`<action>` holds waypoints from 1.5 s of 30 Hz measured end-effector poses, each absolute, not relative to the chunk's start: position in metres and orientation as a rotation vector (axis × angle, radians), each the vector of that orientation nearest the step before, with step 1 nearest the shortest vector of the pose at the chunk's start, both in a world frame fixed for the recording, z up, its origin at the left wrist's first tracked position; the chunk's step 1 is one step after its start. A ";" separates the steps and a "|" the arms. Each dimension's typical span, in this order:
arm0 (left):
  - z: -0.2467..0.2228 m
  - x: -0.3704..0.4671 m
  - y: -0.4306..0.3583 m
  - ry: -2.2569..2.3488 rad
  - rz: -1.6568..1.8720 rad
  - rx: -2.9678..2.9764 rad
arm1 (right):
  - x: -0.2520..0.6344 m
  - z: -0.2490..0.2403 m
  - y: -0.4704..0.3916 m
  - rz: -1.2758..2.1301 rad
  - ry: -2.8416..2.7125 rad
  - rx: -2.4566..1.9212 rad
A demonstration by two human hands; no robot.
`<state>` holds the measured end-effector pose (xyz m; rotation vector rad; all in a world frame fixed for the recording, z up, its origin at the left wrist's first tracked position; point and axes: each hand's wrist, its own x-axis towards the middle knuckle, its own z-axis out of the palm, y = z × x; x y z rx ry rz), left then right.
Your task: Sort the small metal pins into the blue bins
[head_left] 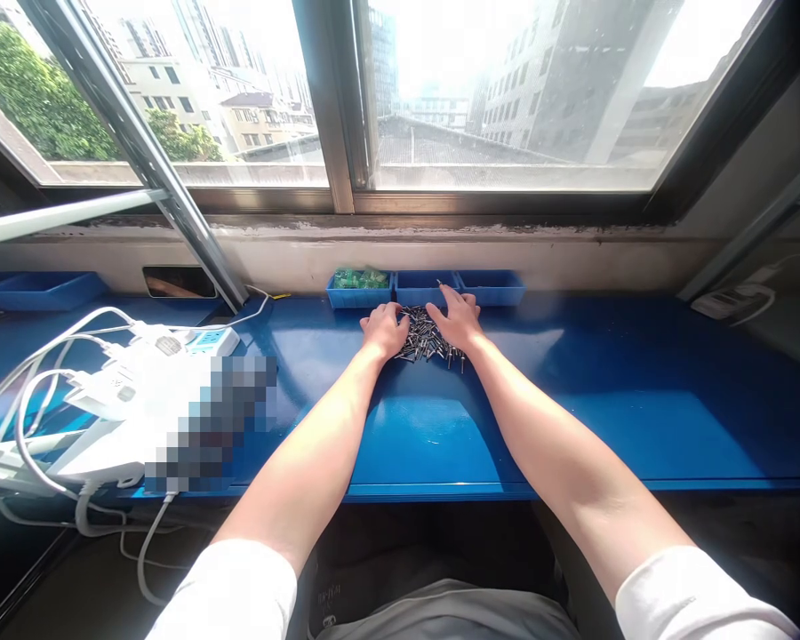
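Observation:
A pile of small metal pins (428,338), like blind rivets with dark shanks and silvery heads, lies on the blue tabletop between my hands. My left hand (385,330) rests at the pile's left edge, its fingers bent and the thumb apart from them. At the right edge is my right hand (460,320), thumb and forefinger spread, the forefinger reaching toward the middle blue bin (417,286). A tiny light piece shows by that fingertip; whether it is touched I cannot tell. Behind the left hand, another blue bin (337,296) holds green pieces (361,279).
A third blue bin (497,286) adjoins the middle one, under the window. White power strips and plugs (124,382) with cables crowd the left, beside a blurred dark object (217,427). A metal post (204,240) rises behind them. More blue trays (46,291) stand far left.

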<state>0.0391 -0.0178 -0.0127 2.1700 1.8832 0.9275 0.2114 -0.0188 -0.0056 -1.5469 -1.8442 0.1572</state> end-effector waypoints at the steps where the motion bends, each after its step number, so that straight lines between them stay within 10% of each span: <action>1: -0.013 0.039 -0.018 1.884 0.916 2.175 | 0.212 -0.007 -0.018 0.145 -1.851 -1.588; 45: -0.014 0.042 -0.023 1.742 0.661 2.381 | 0.210 -0.014 -0.018 0.218 -2.046 -1.566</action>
